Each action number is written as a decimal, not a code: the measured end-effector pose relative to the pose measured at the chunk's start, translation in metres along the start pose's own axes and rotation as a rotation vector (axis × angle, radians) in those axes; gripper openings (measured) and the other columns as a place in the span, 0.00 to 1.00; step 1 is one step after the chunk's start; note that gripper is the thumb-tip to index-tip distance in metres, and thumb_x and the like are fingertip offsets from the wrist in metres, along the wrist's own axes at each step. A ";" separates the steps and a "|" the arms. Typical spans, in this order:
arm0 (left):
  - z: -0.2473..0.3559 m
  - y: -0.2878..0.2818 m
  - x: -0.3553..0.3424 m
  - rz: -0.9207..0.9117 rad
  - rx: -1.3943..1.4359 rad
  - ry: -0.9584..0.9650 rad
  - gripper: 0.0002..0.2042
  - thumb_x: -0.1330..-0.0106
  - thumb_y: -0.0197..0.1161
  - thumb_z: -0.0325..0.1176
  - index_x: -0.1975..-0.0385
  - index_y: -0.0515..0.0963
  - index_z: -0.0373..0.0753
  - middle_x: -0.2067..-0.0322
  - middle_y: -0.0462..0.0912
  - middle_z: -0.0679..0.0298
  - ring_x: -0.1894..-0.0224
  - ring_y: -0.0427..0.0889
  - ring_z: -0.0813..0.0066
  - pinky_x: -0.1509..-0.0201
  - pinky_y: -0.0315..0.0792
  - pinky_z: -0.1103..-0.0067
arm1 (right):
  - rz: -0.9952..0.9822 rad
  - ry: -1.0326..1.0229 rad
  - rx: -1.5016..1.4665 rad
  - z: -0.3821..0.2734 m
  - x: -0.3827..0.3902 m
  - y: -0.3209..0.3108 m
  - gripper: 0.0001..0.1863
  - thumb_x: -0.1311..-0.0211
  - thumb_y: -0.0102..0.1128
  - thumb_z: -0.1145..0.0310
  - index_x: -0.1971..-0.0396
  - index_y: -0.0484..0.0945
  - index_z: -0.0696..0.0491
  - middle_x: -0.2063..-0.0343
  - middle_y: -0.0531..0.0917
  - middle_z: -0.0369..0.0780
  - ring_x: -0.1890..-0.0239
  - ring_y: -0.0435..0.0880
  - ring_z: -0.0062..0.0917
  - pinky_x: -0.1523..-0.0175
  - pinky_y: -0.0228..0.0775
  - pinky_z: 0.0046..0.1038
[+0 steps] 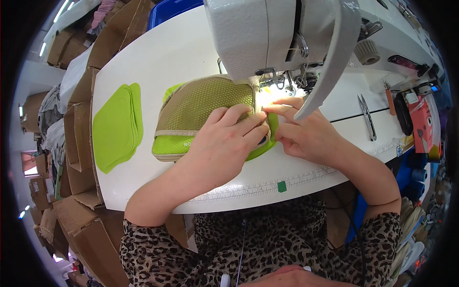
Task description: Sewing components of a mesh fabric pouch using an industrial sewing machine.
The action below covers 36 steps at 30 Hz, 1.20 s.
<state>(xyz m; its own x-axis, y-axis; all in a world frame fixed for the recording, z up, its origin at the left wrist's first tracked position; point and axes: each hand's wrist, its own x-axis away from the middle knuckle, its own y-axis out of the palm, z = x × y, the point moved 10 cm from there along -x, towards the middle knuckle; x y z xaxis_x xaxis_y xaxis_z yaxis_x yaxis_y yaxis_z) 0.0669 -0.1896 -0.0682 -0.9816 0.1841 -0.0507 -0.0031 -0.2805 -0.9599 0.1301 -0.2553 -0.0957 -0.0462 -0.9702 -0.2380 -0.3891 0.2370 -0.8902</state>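
A bag (pixel 201 107) with olive mesh, bright green fabric and beige binding lies under the white sewing machine's head (pixel 244 38). My left hand (pixel 224 143) rests on its right part, fingers bent and gripping it near the binding. My right hand (pixel 311 134) is at the bag's right edge by the lit needle and presser foot (pixel 287 85), index finger and thumb bent onto a green fabric edge (pixel 272 134). The fingertips of both hands are close together; what lies directly under them is partly hidden. A stack of green cut pieces (pixel 117 129) lies left of the bag.
The white table (pixel 143 52) carries a printed ruler strip along its front. Thread snips (pixel 366 117), an orange-handled tool (pixel 389 100) and a pink case (pixel 423 124) lie at right. Cardboard boxes (pixel 79 225) line the left; a blue bin (pixel 167 10) stands behind, spools at lower right.
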 end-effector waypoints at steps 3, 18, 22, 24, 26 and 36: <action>0.001 0.001 0.001 0.029 0.023 0.009 0.22 0.45 0.57 0.20 0.47 0.78 0.37 0.42 0.78 0.61 0.37 0.71 0.58 0.34 0.66 0.65 | -0.022 0.035 -0.040 -0.001 0.001 0.000 0.06 0.49 0.68 0.69 0.71 0.79 0.48 0.42 0.77 0.36 0.43 0.75 0.27 0.39 0.62 0.38; -0.011 0.006 -0.001 -0.044 0.030 -0.063 0.20 0.46 0.60 0.23 0.51 0.78 0.44 0.42 0.73 0.55 0.34 0.67 0.53 0.34 0.62 0.63 | -0.023 0.055 -0.044 -0.002 -0.001 -0.002 0.11 0.55 0.68 0.75 0.70 0.77 0.51 0.41 0.77 0.37 0.38 0.73 0.39 0.39 0.66 0.46; -0.018 0.008 -0.003 -0.059 0.095 -0.078 0.21 0.46 0.60 0.23 0.50 0.78 0.45 0.41 0.73 0.57 0.34 0.67 0.53 0.33 0.62 0.62 | -0.023 0.044 -0.010 -0.003 -0.002 -0.003 0.11 0.55 0.68 0.75 0.70 0.77 0.51 0.40 0.77 0.36 0.38 0.73 0.38 0.39 0.65 0.46; -0.019 0.007 -0.003 -0.056 0.128 -0.060 0.20 0.45 0.61 0.24 0.50 0.78 0.45 0.42 0.74 0.59 0.34 0.67 0.53 0.33 0.62 0.63 | -0.027 0.039 0.009 -0.005 -0.002 -0.003 0.11 0.55 0.69 0.75 0.70 0.77 0.51 0.40 0.77 0.36 0.38 0.73 0.38 0.39 0.65 0.46; -0.020 0.007 -0.002 -0.030 0.130 -0.069 0.22 0.46 0.59 0.21 0.50 0.79 0.46 0.42 0.75 0.60 0.34 0.67 0.55 0.33 0.62 0.63 | -0.002 0.041 -0.004 -0.006 -0.004 -0.004 0.11 0.54 0.69 0.75 0.70 0.77 0.51 0.41 0.77 0.36 0.39 0.73 0.38 0.39 0.65 0.45; -0.025 0.005 0.001 0.013 0.143 -0.080 0.22 0.47 0.58 0.19 0.50 0.79 0.45 0.40 0.75 0.60 0.33 0.67 0.56 0.32 0.62 0.62 | -0.041 0.066 0.018 -0.002 -0.007 0.004 0.12 0.57 0.70 0.76 0.70 0.78 0.50 0.43 0.80 0.37 0.42 0.76 0.38 0.40 0.64 0.41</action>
<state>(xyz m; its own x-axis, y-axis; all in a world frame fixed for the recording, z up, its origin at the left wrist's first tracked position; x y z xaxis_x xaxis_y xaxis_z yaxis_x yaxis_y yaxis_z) 0.0706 -0.1670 -0.0800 -0.9938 0.1059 -0.0351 -0.0121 -0.4145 -0.9099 0.1271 -0.2477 -0.0971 -0.0913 -0.9802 -0.1758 -0.3750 0.1974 -0.9058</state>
